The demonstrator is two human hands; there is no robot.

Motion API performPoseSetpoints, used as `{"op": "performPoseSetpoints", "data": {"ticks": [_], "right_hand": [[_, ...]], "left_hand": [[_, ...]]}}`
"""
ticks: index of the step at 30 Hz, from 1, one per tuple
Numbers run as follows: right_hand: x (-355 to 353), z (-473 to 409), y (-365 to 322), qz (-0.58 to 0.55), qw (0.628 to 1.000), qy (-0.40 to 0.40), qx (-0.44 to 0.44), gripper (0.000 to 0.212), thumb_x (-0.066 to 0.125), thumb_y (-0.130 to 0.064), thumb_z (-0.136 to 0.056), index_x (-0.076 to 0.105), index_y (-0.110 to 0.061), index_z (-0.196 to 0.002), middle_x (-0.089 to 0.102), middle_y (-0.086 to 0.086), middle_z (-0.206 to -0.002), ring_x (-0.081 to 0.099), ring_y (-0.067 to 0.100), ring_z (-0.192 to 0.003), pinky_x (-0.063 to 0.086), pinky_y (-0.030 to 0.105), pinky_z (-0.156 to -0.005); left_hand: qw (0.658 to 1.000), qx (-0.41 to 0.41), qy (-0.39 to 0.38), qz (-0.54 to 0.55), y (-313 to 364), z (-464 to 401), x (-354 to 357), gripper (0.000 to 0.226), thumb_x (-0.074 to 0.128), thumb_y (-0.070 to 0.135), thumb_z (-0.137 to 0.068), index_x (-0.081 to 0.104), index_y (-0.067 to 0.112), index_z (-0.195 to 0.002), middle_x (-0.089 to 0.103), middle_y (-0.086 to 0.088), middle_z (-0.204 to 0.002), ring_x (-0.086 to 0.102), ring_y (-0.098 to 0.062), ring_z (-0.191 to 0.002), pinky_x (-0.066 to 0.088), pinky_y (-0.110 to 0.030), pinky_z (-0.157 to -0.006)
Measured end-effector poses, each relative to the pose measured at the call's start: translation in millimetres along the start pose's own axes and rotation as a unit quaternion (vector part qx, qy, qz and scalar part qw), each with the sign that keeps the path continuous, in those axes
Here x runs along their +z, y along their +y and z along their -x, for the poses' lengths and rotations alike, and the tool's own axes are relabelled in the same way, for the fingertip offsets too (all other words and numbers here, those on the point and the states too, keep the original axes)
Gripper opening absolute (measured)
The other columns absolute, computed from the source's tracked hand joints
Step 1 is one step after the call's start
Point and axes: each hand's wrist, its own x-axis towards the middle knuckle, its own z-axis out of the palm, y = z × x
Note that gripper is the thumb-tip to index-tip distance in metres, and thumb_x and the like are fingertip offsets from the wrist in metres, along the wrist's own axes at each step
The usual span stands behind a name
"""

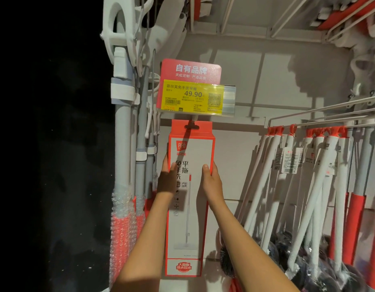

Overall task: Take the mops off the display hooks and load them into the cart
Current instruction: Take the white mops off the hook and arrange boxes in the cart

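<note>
- Red-edged boxed mop (189, 186) hanging on display hook (192, 122), gripped at both sides by left hand (168, 179) and right hand (212, 182).
- Two-sided grip probably for lifting off squarely.

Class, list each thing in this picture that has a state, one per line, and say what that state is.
Boxed mop: hanging on its hook, gripped on both sides.
Left hand: gripping the box's left edge.
Right hand: gripping the box's right edge.
Price tag: in its holder above the box.
White-handled mops: hanging on hooks, untouched.
Grey-handled mops: hanging upright, lower part bubble-wrapped.
</note>
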Motion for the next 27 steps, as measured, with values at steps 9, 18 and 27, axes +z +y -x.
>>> {"op": "performPoseSetpoints", "data": {"ticks": [9,18,27], "right_hand": [[-3,31,-2,-0.006,0.999,0.033,-0.022,0.044,0.049,-0.027,-0.105,0.042,-0.029,-0.148,0.052,-0.017,-0.136,0.048,0.007,-0.130,0.039,0.029,-0.111],[-32,117,-29,0.112,0.987,0.058,-0.104,0.063,0.041,-0.058,-0.094,0.029,-0.038,-0.153,0.028,-0.015,-0.160,0.021,-0.001,-0.148,0.018,0.021,-0.117],[-58,222,-38,0.250,0.963,0.057,-0.080,0.066,0.032,-0.065,-0.092,0.029,-0.042,-0.153,0.018,-0.015,-0.165,0.010,0.005,-0.153,0.014,0.030,-0.122]], "left_hand": [[0.999,0.029,0.006,0.040,-3,37,-6,0.062,0.047,0.052,-0.097,0.034,0.031,-0.154,0.054,0.004,-0.144,0.056,-0.017,-0.124,0.042,-0.035,-0.109],[0.984,0.129,-0.010,-0.124,-2,130,-29,0.047,0.043,0.046,-0.103,0.044,0.032,-0.148,0.046,0.001,-0.149,0.039,-0.019,-0.141,0.034,-0.036,-0.112],[0.952,0.193,-0.065,-0.227,-9,232,-67,0.057,0.029,0.064,-0.098,0.004,0.063,-0.149,0.007,0.018,-0.166,0.003,-0.007,-0.154,0.012,-0.038,-0.123]]}}
